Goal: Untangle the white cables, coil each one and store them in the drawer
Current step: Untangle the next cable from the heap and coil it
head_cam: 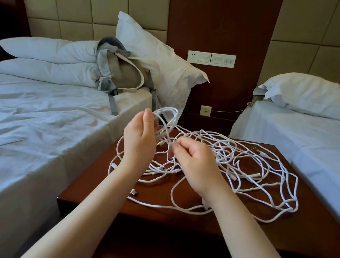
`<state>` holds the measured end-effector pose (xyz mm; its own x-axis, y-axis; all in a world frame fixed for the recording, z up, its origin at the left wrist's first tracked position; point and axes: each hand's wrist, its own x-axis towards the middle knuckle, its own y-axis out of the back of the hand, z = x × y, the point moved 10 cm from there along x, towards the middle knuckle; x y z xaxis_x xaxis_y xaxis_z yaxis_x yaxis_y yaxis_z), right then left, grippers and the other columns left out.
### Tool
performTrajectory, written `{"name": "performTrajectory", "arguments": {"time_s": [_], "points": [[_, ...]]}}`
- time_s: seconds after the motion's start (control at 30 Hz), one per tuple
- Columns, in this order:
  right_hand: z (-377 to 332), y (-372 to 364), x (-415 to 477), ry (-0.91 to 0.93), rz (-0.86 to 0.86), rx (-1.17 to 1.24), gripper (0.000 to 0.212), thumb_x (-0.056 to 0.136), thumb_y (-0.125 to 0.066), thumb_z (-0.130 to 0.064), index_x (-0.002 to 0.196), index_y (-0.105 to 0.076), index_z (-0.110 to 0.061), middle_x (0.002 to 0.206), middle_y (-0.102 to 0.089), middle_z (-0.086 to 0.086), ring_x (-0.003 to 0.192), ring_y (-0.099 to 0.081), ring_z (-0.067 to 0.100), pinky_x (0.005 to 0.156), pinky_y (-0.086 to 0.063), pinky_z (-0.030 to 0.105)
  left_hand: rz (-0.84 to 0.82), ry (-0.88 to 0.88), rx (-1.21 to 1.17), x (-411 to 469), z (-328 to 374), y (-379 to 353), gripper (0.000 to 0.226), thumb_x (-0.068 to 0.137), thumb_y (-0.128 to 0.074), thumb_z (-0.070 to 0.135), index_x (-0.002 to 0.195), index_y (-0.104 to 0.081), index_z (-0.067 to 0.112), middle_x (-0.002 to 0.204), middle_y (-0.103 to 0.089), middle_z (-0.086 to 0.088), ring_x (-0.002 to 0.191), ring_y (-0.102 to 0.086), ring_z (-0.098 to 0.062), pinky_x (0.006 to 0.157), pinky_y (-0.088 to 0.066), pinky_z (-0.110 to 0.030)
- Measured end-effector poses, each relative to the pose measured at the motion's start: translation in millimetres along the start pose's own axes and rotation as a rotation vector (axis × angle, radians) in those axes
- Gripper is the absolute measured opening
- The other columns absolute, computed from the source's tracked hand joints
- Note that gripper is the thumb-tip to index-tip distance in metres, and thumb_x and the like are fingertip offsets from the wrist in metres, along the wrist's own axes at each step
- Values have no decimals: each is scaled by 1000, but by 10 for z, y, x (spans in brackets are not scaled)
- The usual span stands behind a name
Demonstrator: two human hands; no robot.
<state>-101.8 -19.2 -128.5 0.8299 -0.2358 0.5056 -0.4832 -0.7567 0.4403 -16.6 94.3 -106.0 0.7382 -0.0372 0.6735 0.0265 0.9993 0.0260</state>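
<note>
Between the hands [139,144] [194,165], one white cable [165,131]

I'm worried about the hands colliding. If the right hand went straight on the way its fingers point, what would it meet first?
Probably the coil of white cable that the left hand holds up. The right hand, pinching a strand, points up-left at it. Depth is unclear.

Soft dim daylight, faint shadows; sharp centre, wide-angle bending at edges (corners darken slightly).
</note>
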Motion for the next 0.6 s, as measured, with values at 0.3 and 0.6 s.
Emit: {"name": "performTrajectory", "arguments": {"time_s": [0.3, 0.6], "points": [[549, -49, -94, -412, -102, 697, 40, 97, -46, -22, 58, -38, -16, 46, -21, -4, 38, -16, 8, 47, -9, 27, -356, 237, -557, -75, 107, -308, 35, 100, -36, 28, 78, -50, 6, 59, -41, -6, 39, -35, -7, 37, -29, -18], [499, 555, 7, -315, 163, 762, 43, 95, -53, -22, 52, -47, -19, 44, -30, -6, 40, -24, 9, 44, -18, 21, -915, -39, -24, -673, 427, -849, 34, 97, -45, 21, 72, -56, 1, 50, -43, 7, 42, -37, -3, 43, -31, -12]]}}
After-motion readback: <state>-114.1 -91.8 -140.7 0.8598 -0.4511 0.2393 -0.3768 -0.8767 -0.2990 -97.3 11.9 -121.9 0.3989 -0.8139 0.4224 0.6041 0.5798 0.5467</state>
